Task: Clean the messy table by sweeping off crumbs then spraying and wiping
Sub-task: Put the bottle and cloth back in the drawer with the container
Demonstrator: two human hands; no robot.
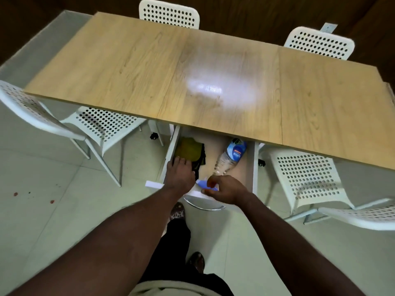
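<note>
Drawer (pixel 254 163) open under table's (pixel 128 71) near edge: your left hand (pixel 180 176) rests flat-fingered on cloth (pixel 189 149), right hand (pixel 226 191) pinches blue nozzle (pixel 204 185), likely fetching supplies.

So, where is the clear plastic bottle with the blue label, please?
Head view: the bottle lies at the right of the open white drawer, beside the yellow-green cloth.
</note>
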